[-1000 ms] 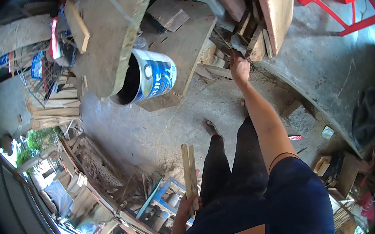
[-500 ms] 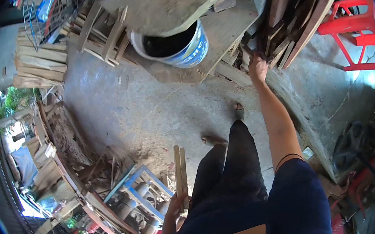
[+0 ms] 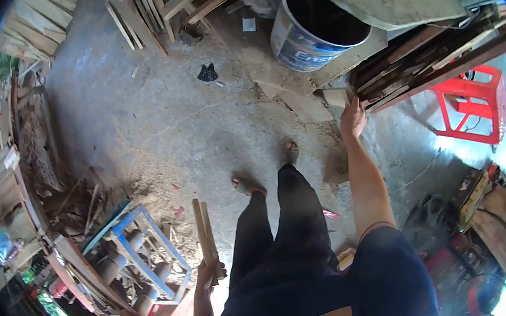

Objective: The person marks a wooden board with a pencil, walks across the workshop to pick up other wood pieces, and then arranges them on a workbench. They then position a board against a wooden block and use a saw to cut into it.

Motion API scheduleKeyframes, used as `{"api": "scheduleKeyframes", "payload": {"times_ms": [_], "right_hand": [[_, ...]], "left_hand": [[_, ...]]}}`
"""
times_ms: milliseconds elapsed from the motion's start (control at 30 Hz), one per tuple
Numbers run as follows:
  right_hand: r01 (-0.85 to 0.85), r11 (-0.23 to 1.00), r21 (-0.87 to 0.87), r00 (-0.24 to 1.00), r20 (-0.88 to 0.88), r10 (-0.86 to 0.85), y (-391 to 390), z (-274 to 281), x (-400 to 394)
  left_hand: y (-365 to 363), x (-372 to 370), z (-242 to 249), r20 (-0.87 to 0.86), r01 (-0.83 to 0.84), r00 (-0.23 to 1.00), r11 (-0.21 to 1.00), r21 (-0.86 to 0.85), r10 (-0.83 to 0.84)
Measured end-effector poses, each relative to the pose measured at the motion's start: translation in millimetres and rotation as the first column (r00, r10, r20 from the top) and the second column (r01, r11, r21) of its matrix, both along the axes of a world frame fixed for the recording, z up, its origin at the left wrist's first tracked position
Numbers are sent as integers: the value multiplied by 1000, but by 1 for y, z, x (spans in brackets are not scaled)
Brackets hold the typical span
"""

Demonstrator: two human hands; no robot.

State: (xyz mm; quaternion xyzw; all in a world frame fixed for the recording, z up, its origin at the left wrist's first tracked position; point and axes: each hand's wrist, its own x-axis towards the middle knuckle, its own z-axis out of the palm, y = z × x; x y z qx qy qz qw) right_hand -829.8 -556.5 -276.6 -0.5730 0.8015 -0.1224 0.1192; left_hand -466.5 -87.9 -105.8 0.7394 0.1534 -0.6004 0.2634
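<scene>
My left hand (image 3: 208,273), low in the head view, is closed around a pair of narrow wooden strips (image 3: 205,230) that point up and away from me. Out in front, my right hand (image 3: 353,118) is at the near ends of a stack of dark boards (image 3: 404,66). Its fingers are curled at the edge of a pale piece of wood (image 3: 335,97) and appear to grip it; the exact hold is partly hidden.
A paint bucket (image 3: 311,53) stands under a wide board (image 3: 389,5). A red plastic stool (image 3: 468,104) is at the right. At lower left is a blue frame (image 3: 147,239). Wood offcuts (image 3: 136,4) lie at the back left; a black scrap (image 3: 208,72) lies on the concrete floor (image 3: 141,101).
The view has shifted, and the bucket and stool appear further right and at a different angle. My right hand has come down from the board stack's ends; the left still holds the strips.
</scene>
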Motion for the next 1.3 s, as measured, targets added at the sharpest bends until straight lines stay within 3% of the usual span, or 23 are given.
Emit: {"api": "scheduleKeyframes", "payload": {"times_ms": [133, 367, 433, 500, 700, 900, 1067, 1167, 1233, 1300], "right_hand": [[-40, 983, -177, 998, -61, 30, 51, 1, -14], [-114, 993, -22, 991, -76, 112, 126, 41, -23], [-212, 977, -10, 974, -84, 211, 149, 51, -15], [-220, 973, 68, 971, -74, 225, 167, 58, -3], [-471, 866, 168, 875, -38, 483, 200, 70, 61], [-585, 788, 194, 805, 24, 592, 188, 77, 146], [-679, 730, 77, 734, 91, 673, 148, 62, 210], [-740, 672, 26, 672, 28, 740, 120, 51, 253], [-735, 677, 43, 678, 89, 730, 103, 38, 277], [-696, 701, 157, 717, 101, 690, 84, 18, 301]], "left_hand": [[20, 1, -5, -8, -26, 1000, 1000, 0, 26], [42, 22, -27, -43, 39, 998, 999, 8, -39], [54, 35, -41, -46, 67, 997, 997, -41, -69], [64, 48, -51, -39, 55, 998, 995, -77, -58], [65, 87, -47, -33, -61, 998, 989, -133, 57], [96, 123, -72, -25, -227, 974, 959, -172, 226], [90, 132, -71, -16, -394, 918, 906, -153, 397], [80, 135, -71, -5, -394, 918, 912, -109, 396], [59, 139, -60, 8, -399, 916, 913, -87, 402], [48, 144, -54, -5, -371, 928, 925, -80, 372]]}}
